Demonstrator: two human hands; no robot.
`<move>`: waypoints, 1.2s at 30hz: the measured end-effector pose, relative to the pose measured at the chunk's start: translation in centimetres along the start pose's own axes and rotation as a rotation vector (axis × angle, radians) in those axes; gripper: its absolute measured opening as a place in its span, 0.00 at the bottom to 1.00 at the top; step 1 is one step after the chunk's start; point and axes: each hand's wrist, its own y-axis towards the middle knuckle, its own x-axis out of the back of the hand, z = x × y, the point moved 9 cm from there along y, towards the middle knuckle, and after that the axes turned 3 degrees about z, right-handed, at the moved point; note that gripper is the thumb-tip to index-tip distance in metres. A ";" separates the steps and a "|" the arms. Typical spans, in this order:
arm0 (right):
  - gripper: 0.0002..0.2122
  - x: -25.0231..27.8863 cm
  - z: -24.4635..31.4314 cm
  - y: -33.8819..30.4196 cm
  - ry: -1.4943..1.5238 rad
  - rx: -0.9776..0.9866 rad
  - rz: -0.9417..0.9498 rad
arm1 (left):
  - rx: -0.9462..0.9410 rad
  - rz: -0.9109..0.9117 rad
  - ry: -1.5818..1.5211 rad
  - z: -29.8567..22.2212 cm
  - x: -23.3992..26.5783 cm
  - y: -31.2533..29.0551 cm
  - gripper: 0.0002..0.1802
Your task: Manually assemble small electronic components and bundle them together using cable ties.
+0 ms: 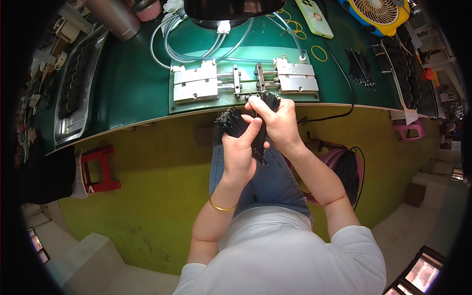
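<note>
My left hand is closed around a bundle of thin black wires, their lighter tips fanning out to the upper left. Beside it, my right hand grips a second bundle of black wires that points up toward the bench. Both hands are close together over my lap, just in front of the bench edge. Loose lower ends of wires hang between them. Right behind the hands, a clamping fixture with two silver pneumatic cylinders facing each other sits on a metal plate.
Clear air hoses loop behind the fixture, below a dark lamp. On the green bench lie a phone, a yellow rubber band and more black wires. Trays of black coils flank both sides. A red stool stands left.
</note>
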 end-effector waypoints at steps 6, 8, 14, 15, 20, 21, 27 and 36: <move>0.09 0.1 0.2 -0.1 -0.079 -0.004 0.053 | 0.107 0.026 -0.111 -1.6 -1.1 -1.1 0.04; 0.09 -0.1 0.7 -0.6 -0.145 0.001 0.089 | 0.135 0.066 0.000 -1.7 -0.8 -1.3 0.06; 0.08 -0.6 1.2 -1.3 -0.139 0.127 0.092 | 0.106 0.123 0.141 -1.6 0.0 -1.4 0.08; 0.08 -0.6 1.3 -1.4 -0.123 0.136 0.090 | 0.104 0.110 0.133 -1.5 0.1 -1.3 0.08; 0.07 -0.4 1.3 -1.3 -0.160 0.201 0.037 | 0.096 0.075 0.091 -1.0 0.3 -1.3 0.07; 0.07 -0.4 1.1 -1.2 -0.160 0.195 0.036 | 0.094 0.073 0.078 -0.9 0.3 -1.3 0.07; 0.08 -0.2 0.6 -0.5 -0.127 0.162 -0.011 | 0.081 0.080 0.056 -0.8 0.3 -0.7 0.07; 0.09 -0.1 0.4 0.2 -0.059 0.176 0.019 | 0.108 0.089 0.052 -0.7 0.1 -0.4 0.07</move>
